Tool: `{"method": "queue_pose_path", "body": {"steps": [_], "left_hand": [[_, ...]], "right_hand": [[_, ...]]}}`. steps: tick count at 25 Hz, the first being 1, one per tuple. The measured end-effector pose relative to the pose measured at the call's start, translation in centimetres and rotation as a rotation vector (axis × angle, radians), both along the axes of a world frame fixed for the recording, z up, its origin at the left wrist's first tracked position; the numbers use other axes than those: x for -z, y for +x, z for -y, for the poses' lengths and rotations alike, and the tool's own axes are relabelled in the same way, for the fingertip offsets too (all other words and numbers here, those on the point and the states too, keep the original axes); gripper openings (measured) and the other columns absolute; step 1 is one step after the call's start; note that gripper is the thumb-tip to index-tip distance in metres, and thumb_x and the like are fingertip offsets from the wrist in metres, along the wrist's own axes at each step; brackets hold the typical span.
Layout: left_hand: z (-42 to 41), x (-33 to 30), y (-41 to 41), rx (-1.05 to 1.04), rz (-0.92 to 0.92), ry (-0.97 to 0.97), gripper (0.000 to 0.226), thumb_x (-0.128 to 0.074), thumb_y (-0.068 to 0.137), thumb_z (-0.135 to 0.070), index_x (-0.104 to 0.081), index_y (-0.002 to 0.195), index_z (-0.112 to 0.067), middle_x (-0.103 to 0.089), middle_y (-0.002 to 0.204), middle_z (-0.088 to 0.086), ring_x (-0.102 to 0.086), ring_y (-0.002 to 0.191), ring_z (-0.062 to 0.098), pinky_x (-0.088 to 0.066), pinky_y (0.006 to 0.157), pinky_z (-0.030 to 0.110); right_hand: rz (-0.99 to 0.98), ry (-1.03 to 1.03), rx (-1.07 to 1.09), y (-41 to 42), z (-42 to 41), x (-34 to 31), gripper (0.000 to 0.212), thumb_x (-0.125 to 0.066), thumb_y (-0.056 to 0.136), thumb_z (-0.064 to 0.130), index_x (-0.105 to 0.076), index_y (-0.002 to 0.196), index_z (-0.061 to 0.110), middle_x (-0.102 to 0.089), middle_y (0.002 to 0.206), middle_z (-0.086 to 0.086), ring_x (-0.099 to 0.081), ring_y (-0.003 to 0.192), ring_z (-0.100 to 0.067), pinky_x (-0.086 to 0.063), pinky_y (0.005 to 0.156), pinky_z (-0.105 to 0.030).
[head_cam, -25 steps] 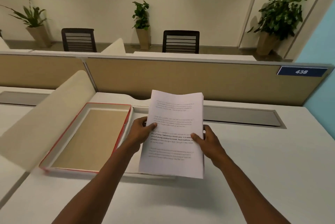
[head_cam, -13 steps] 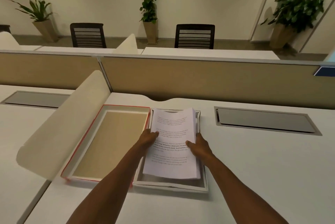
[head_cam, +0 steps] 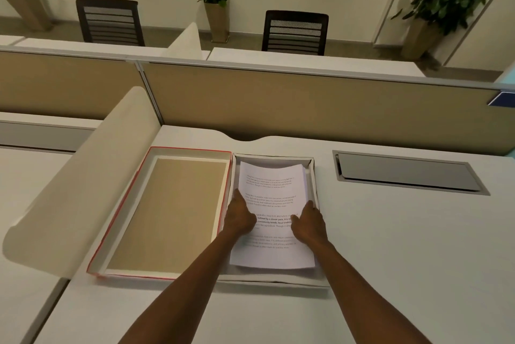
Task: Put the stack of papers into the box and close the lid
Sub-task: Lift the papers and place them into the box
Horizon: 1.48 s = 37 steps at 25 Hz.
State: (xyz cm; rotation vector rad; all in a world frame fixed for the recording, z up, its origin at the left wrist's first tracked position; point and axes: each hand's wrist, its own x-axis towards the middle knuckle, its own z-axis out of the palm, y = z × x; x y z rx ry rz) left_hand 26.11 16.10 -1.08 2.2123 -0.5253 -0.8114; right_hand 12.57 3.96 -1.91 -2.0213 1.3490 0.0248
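Honestly, the print's unreadable (blurry, partly covered). One stack of papers [head_cam: 274, 198] in one box [head_cam: 314, 176], left grip [head_cam: 240, 218] and right grip [head_cam: 310, 223] both holding it; one lid [head_cam: 178, 212] lying open.

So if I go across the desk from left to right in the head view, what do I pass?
Curved cream divider → red-edged lid lying open → white box with the stack of papers between its walls → grey cable hatch.

1. Your papers [head_cam: 271, 204] lie in the box [head_cam: 314, 176] on the desk [head_cam: 390, 260].
2. The lid [head_cam: 178, 212] lies left, against the box.
3. To your right lies a hatch [head_cam: 404, 173]; behind, the partition [head_cam: 306, 104].
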Motion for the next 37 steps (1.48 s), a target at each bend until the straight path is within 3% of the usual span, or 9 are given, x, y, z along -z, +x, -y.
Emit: {"method": "queue_pose_path", "body": {"steps": [2,4,8,14,18,23,30,34,37], "left_hand": [[0.1,0.3,-0.4,0.027,0.041,0.043,0.086,-0.059,0.090,-0.003,-0.006,0.158,-0.008,-0.031,0.160,0.017,-0.040,0.143,0.036,-0.041,0.115,0.043],[0.1,0.8,-0.8,0.055,0.097,0.082,0.094,-0.059,0.091,-0.005,0.008,0.158,-0.006,-0.015,0.166,0.017,-0.027,0.150,0.036,-0.035,0.118,0.041],[0.0,1.6,-1.5,0.126,0.227,0.156,0.096,-0.060,0.090,-0.007,0.008,0.157,-0.002,-0.006,0.167,0.021,-0.023,0.151,0.040,-0.037,0.119,0.046],[-0.6,2.5,-2.0,0.190,0.395,0.202,0.083,-0.054,0.098,-0.014,0.002,0.159,-0.009,0.000,0.169,0.015,-0.007,0.156,0.034,-0.022,0.124,0.043],[-1.1,2.9,-3.4,0.292,0.501,0.193,0.062,-0.038,0.104,-0.020,-0.013,0.159,-0.006,-0.009,0.169,0.015,-0.005,0.157,0.032,-0.009,0.128,0.042],[-2.5,2.2,-4.3,0.387,0.517,0.193,0.060,-0.036,0.106,-0.026,-0.014,0.159,-0.008,-0.003,0.169,0.013,0.000,0.157,0.030,-0.005,0.129,0.041],[-7.8,-0.3,-4.1,0.103,0.456,-0.275,0.042,-0.053,0.100,-0.024,-0.054,0.141,-0.018,-0.044,0.157,0.005,-0.037,0.147,0.023,-0.031,0.120,0.036],[-13.5,0.1,-0.2,-0.118,0.504,-0.194,0.040,-0.060,0.096,-0.022,-0.059,0.136,-0.016,-0.053,0.148,0.008,-0.047,0.139,0.024,-0.039,0.116,0.039],[-16.8,0.4,2.1,-0.147,0.521,-0.051,0.042,-0.060,0.096,-0.019,-0.057,0.137,-0.012,-0.052,0.147,0.012,-0.045,0.139,0.028,-0.041,0.115,0.043]], "right_hand": [[0.028,-0.008,0.020,0.1,-1.0,0.0,0.079,-0.059,0.096,0.022,-0.009,0.154,0.004,-0.036,0.151,-0.020,-0.045,0.134,-0.034,-0.043,0.106,-0.040],[0.075,-0.045,0.092,0.0,-1.6,0.0,0.088,-0.066,0.091,0.015,-0.006,0.155,0.008,-0.038,0.151,-0.018,-0.048,0.132,-0.034,-0.047,0.103,-0.041],[0.134,-0.226,0.119,-0.7,-2.6,0.2,0.068,-0.073,0.084,0.011,-0.037,0.141,0.014,-0.055,0.135,-0.014,-0.061,0.116,-0.031,-0.055,0.092,-0.040],[0.000,-0.479,-0.100,-1.6,-3.5,1.7,0.048,-0.069,0.087,0.036,-0.059,0.131,0.018,-0.051,0.145,-0.008,-0.049,0.133,-0.027,-0.047,0.103,-0.039],[-0.046,-0.610,-0.207,-2.6,-4.4,3.1,0.042,-0.067,0.085,0.047,-0.072,0.115,0.017,-0.066,0.129,-0.005,-0.057,0.122,-0.025,-0.048,0.100,-0.039],[-0.024,-0.466,-0.195,-3.0,-4.5,2.8,0.053,-0.059,0.088,0.054,-0.062,0.130,0.021,-0.057,0.139,-0.001,-0.050,0.128,-0.019,-0.044,0.104,-0.034],[0.352,-0.436,-0.291,-2.3,-10.1,0.5,0.038,-0.071,0.083,0.043,-0.070,0.114,0.020,-0.070,0.120,0.001,-0.063,0.111,-0.017,-0.042,0.096,-0.023],[0.406,-0.423,-0.481,-0.8,-15.9,1.0,0.036,-0.068,0.084,0.044,-0.071,0.113,0.023,-0.070,0.120,0.003,-0.062,0.112,-0.014,-0.043,0.100,-0.025],[0.351,-0.492,-0.611,0.0,-18.4,1.6,0.038,-0.069,0.084,0.042,-0.071,0.116,0.022,-0.066,0.128,0.001,-0.058,0.122,-0.020,-0.040,0.105,-0.031]]}}
